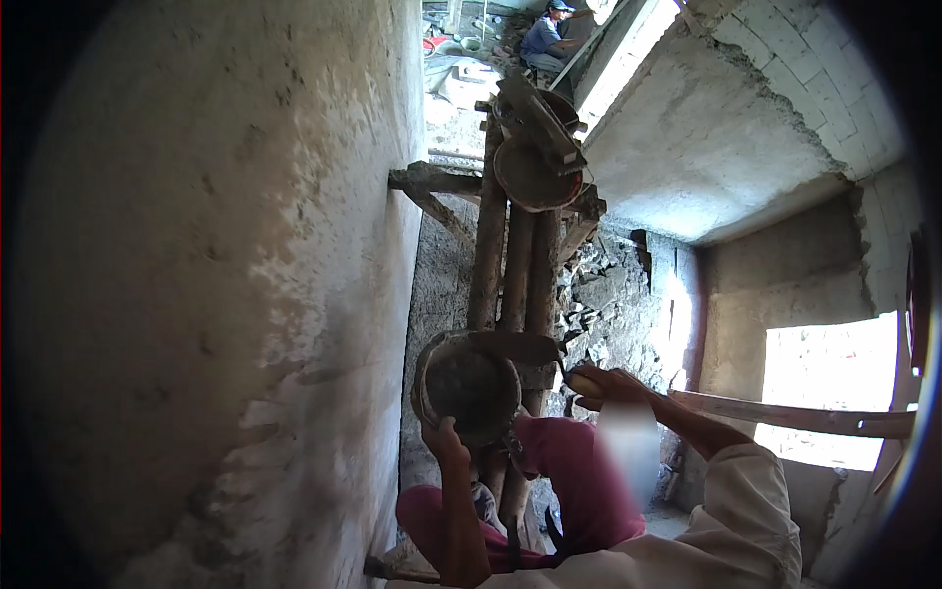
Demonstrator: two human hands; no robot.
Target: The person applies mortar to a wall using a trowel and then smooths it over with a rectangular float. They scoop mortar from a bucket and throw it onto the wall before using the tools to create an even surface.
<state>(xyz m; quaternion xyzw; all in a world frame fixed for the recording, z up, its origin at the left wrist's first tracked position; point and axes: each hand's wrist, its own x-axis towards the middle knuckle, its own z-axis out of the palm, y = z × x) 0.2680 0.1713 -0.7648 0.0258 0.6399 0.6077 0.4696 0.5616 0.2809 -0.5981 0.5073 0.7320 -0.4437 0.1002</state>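
One head-worn fisheye view looks down along the plastered wall [196, 294] onto scaffold poles [515, 265] close below.

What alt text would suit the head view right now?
The left hand holds a round pan of mortar by its rim while the right hand lays a trowel across its top, beside a freshly plastered wall. Wooden scaffold poles run ahead, carrying a second pan; another person crouches far beyond.

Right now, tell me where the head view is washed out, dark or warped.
Head view: the window opening at right is blown out white, glare also along the sunlit slot up top; the plastered wall falls into shadow toward the left rim; fisheye bends the wall edges and blackens the corners; the mortar pan is dim but readable.
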